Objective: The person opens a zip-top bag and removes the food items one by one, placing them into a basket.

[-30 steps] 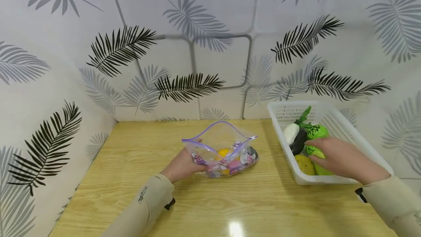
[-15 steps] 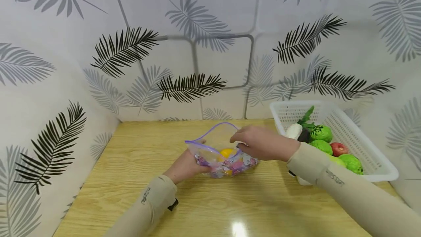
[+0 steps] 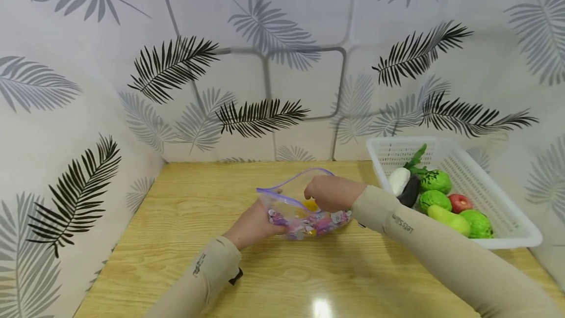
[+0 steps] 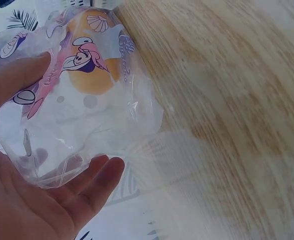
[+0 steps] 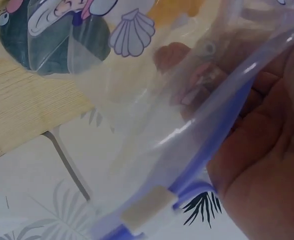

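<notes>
A clear zip bag [image 3: 322, 221] with cartoon prints and a purple seal stands open on the table. At its left side, my left hand [image 3: 256, 225] grips it, thumb in front and fingers beneath and behind. My right hand [image 3: 333, 193] reaches in at the mouth. In the right wrist view its loosely bent fingers [image 5: 174, 59] show through the plastic, and nothing is seen in the palm. Inside the bag lie an orange-yellow round fruit [image 4: 91, 80] and a dark green rounded piece [image 5: 51, 47]. A slider [image 5: 149, 207] sits on the seal.
On the right stands a white basket [image 3: 514, 220] with an eggplant [image 3: 410, 191], a white piece [image 3: 399, 180], a red apple [image 3: 460, 203], a yellow-green pear [image 3: 450, 220] and several green rounded pieces. My right sleeve crosses its near corner. A leaf-patterned backdrop stands behind the table.
My right hand has left the basket, crossed left to the bag and sunk into its mouth. The apple and pear have come into view. My left hand keeps its grip on the bag.
</notes>
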A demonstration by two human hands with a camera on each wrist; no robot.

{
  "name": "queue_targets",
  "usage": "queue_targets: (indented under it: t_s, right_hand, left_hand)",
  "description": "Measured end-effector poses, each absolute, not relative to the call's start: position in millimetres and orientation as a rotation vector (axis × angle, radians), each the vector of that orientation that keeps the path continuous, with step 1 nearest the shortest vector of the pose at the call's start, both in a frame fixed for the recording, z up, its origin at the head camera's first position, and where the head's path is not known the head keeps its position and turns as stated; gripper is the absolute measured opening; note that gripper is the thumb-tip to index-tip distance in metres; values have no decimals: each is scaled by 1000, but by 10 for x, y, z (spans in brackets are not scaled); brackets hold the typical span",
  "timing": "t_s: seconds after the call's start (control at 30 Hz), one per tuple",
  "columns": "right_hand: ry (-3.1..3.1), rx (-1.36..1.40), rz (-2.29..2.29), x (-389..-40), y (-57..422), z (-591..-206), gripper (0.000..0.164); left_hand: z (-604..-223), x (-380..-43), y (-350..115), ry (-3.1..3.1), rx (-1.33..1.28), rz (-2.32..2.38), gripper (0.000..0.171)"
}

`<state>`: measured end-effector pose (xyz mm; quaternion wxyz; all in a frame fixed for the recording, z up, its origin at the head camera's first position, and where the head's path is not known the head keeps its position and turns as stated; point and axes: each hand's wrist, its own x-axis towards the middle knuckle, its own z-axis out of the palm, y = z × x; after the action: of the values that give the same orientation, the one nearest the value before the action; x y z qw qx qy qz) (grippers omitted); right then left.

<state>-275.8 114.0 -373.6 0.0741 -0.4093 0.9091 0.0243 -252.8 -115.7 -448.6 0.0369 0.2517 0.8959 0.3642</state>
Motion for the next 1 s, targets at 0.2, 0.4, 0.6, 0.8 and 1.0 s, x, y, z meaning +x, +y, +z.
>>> queue_targets:
  t_s: [0.2,0.4,0.6,0.8,1.0]
  right_hand:
    - [2747,-1266,213,-2805,1153,-3815,18]
    - [2696,-1169,228,-2798,1105,-3852,8]
    - [2665,-1078,203,-2796,1054,-3900,16]
    - [2641,-1050,179,-2837,1072,-3947,27]
    - [2632,-1075,172,-2862,1078,-3959,37]
  left_hand:
    - [-4452,-2482,-1132,2768,749,1070,78]
    - [-4469,-2469,-1132,2776,734,1041,79]
    - [-4500,-2482,-1135,2799,735,1029,77]
    - [-4504,-2489,-1125,2817,720,1014,77]
    - [-4512,-2507,-1123,2807,739,1014,75]
